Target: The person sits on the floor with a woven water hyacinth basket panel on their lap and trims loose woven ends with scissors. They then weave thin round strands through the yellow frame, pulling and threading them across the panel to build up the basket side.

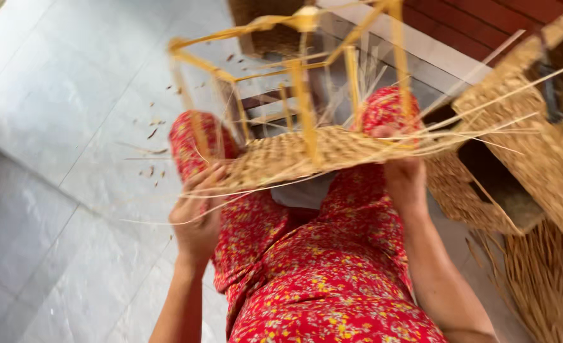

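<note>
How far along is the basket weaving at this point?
The woven base looks finished across the yellow frame's bottom. The left hand and right hand grip its near edge on the person's knees. The frame's sides are bare, with loose strands sticking out unwoven. Finished baskets sit nearby.

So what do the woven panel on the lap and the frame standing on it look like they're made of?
Woven panel: dried plant fibre, maybe grass or rush; matte tan plaits, loose strands trailing. Frame: thin rigid bars, yellow, apparently wrapped or painted; core material unclear through the blur.
</note>
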Demonstrator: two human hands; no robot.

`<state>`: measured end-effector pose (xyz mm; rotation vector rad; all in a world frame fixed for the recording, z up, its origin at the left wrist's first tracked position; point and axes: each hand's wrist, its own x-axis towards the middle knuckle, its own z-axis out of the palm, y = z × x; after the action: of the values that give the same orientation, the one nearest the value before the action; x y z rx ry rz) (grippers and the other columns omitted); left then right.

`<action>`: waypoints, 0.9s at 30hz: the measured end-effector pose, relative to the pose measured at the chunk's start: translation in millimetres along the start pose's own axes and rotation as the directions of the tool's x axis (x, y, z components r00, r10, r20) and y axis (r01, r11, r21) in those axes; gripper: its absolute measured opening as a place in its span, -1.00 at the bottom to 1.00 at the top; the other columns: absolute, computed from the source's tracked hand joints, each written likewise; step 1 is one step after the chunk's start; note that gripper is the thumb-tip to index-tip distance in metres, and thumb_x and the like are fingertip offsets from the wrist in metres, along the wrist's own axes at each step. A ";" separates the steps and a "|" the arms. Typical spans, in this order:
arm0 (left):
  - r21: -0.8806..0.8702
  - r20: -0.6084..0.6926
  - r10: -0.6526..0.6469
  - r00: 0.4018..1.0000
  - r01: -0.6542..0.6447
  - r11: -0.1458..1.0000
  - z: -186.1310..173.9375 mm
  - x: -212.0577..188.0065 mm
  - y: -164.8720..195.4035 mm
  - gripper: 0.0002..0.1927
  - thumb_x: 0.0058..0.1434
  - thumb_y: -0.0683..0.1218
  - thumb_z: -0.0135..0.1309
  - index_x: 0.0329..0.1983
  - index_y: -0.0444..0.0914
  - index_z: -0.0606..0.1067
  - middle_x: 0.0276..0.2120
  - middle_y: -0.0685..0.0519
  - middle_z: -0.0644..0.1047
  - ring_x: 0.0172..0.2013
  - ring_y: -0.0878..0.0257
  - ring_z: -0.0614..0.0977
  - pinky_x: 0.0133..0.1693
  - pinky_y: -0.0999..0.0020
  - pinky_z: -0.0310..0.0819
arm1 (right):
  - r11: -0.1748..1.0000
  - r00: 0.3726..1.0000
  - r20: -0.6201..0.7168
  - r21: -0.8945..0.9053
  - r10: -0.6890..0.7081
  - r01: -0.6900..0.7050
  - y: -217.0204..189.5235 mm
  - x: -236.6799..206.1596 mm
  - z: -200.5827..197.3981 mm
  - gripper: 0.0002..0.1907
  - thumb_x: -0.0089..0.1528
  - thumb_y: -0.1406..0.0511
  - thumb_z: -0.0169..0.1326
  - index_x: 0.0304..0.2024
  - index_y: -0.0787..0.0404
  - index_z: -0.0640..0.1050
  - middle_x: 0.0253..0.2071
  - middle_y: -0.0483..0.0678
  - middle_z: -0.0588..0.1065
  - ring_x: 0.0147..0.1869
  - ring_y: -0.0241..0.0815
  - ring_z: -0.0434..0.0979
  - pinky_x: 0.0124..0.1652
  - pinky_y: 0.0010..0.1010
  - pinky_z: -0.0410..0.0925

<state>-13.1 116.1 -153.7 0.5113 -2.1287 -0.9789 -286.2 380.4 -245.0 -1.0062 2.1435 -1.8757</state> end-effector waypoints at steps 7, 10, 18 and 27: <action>0.216 -0.011 -0.032 0.999 0.033 0.976 -17.9 13.1 42.4 -0.64 0.19 -0.10 0.37 0.01 -0.25 0.55 -0.19 -0.01 0.56 -0.31 0.21 0.60 -0.28 0.30 0.53 | 0.717 0.887 0.094 -0.630 0.451 -0.298 -111.7 3.0 -37.0 -0.62 0.29 0.39 0.20 0.17 0.25 0.54 -0.09 0.04 0.65 -0.06 -0.10 0.67 -0.14 -0.30 0.47; 0.212 0.077 0.046 0.996 -0.061 0.975 -18.9 25.4 51.0 -0.52 0.18 -0.08 0.37 0.13 -0.32 0.54 -0.21 -0.03 0.53 -0.37 0.17 0.58 -0.32 0.25 0.49 | 0.857 0.934 0.164 -0.472 0.316 -0.207 -152.0 -1.8 -40.2 -0.73 0.30 0.34 0.20 0.06 0.18 0.63 -0.09 -0.02 0.67 -0.03 -0.15 0.71 -0.07 -0.35 0.51; 0.074 0.114 0.241 0.964 -0.250 0.965 -8.8 60.5 62.3 -0.85 0.33 -0.24 0.17 -0.05 -0.26 0.60 -0.30 0.01 0.51 -0.31 0.13 0.59 -0.28 0.23 0.50 | 0.752 0.836 0.405 -0.397 -0.371 0.526 -209.9 20.7 62.9 -0.58 0.19 0.24 0.29 0.07 0.25 0.59 0.00 0.04 0.58 0.02 0.01 0.58 -0.01 -0.19 0.43; -0.165 0.075 0.164 0.984 -0.150 0.975 -3.6 80.1 64.6 -0.93 0.44 -0.21 0.12 -0.12 -0.27 0.62 -0.33 0.05 0.57 -0.35 0.23 0.53 -0.33 0.33 0.41 | 0.912 0.901 0.331 -0.202 -0.280 0.357 -195.3 58.3 109.3 -0.92 0.30 0.36 0.26 -0.16 0.19 0.63 -0.21 -0.10 0.61 -0.14 -0.25 0.65 -0.15 -0.44 0.49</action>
<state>-66.4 106.7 -66.2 0.2217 -2.1101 -1.0863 -199.4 254.9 -71.1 -1.6715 2.1774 -1.4501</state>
